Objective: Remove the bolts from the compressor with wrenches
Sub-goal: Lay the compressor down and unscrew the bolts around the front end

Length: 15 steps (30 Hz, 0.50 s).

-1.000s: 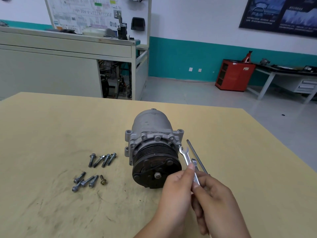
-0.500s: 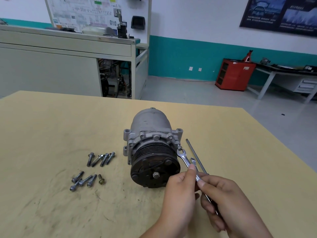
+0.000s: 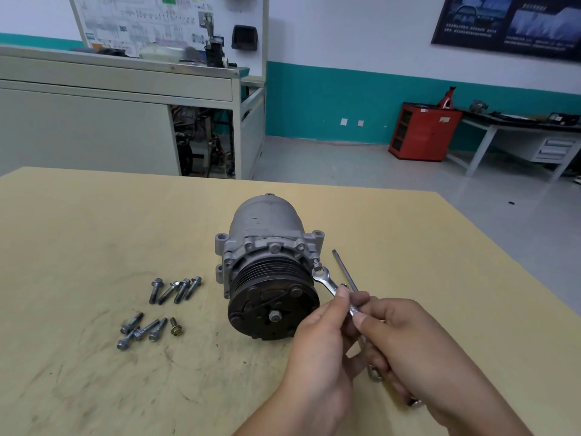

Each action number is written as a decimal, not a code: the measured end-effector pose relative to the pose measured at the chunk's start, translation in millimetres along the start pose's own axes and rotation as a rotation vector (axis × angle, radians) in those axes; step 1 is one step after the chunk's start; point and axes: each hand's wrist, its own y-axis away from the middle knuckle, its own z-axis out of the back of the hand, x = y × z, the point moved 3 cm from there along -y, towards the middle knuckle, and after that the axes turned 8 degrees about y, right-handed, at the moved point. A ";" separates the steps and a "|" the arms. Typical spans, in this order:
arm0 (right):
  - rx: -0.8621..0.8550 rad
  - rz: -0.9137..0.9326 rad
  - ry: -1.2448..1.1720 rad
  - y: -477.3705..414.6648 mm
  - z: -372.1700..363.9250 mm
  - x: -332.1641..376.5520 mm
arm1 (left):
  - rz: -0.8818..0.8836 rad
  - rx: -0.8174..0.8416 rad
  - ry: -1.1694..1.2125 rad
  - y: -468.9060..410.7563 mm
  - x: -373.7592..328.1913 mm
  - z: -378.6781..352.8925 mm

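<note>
Wrench (image 3: 327,281) sits with its open end at a bolt (image 3: 317,264) on the compressor (image 3: 267,247), which lies on the table (image 3: 94,231). The left hand (image 3: 317,344) and the right hand (image 3: 408,350) both pinch the wrench handle.

On the table (image 3: 78,240) I see the compressor (image 3: 267,234) lying centred, pulley (image 3: 273,309) toward me, loose bolts (image 3: 157,309) in two clusters to its left, the wrench (image 3: 327,282) at its right side, a slim shaft (image 3: 344,270) just right of that.
</note>
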 end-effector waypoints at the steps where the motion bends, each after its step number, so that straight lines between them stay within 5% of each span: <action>1: -0.017 0.015 0.025 0.8 -1.9 0.8 | 0.014 0.008 0.015 -0.2 0.4 0.7; 15: 0.161 -0.077 -0.481 3.5 -7.9 -8.4 | 0.118 0.080 0.065 -4.9 1.1 5.8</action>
